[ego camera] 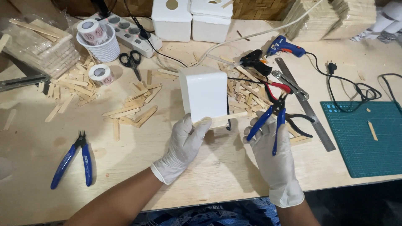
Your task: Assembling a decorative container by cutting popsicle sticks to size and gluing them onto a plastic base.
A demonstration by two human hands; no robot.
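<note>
My left hand (184, 144), in a white glove, grips the near edge of a white box (204, 95) standing on the wooden table. A flat wooden stick (224, 118) lies against the box's lower edge by my thumb. My right hand (274, 157), also gloved, holds blue-handled cutters (270, 121) with the jaws pointing up near the box's right side. Loose wooden sticks (130, 111) lie scattered left of the box and behind it.
A second pair of blue cutters (73, 159) lies at the near left. Scissors (132, 62), a power strip (130, 33), a white basket with tape rolls (100, 42), glue guns (284, 47), a steel ruler (305, 104), red-handled pliers (278, 87) and a green cutting mat (364, 138) surround the work spot.
</note>
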